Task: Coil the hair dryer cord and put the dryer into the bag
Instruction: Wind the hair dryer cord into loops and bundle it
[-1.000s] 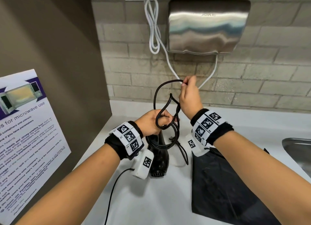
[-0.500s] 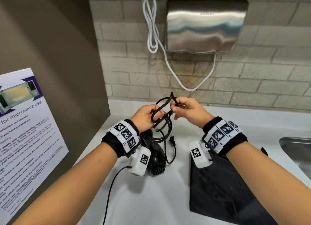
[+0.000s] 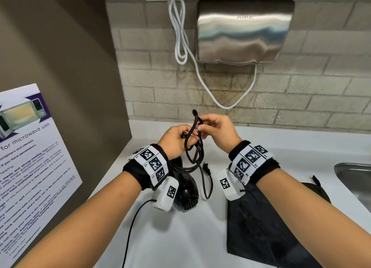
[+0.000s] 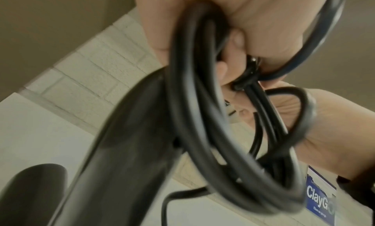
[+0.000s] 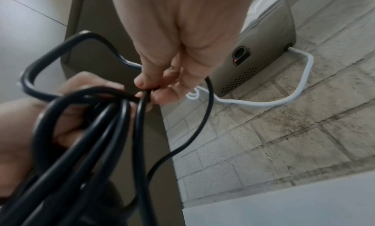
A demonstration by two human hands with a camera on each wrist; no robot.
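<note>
Head view, hands: left hand (image 3: 176, 141) curled round the gathered loops of the cord (image 3: 193, 145); right hand (image 3: 215, 131) pinches one strand at the top of the bundle.
Head view, dryer: the hair dryer (image 3: 185, 189) lies on the white tabletop (image 3: 180, 237) beneath the left wrist, grille toward the viewer; it is not yet in the bag.
Head view, loose tail: the plug (image 3: 206, 168) and a hanging bend of cord remain outside the coil, just beside the dryer.
Head view, bag: black bag (image 3: 261, 223) lies flat to the right of the dryer, mouth not visibly open.
Head view, room: panel wall close on the left, brick wall behind, sink (image 3: 355, 179) at the right edge; open tabletop in front.
Left wrist view, grip: fingers (image 4: 239, 40) wrapped round several turns; dryer handle (image 4: 125, 141) close under the loops; image blurred.
Left wrist view, risk: turns look uneven, so a slack grip would probably let them spring apart.
Right wrist view, pinch: thumb and fingertips (image 5: 146, 81) hold a single strand where it meets the bundle; one large loop stands out to the left.
Right wrist view, risk: the free strand likely could snag or knot across the bundle if pulled tight; a dangling plug may drag on the tabletop.
</note>
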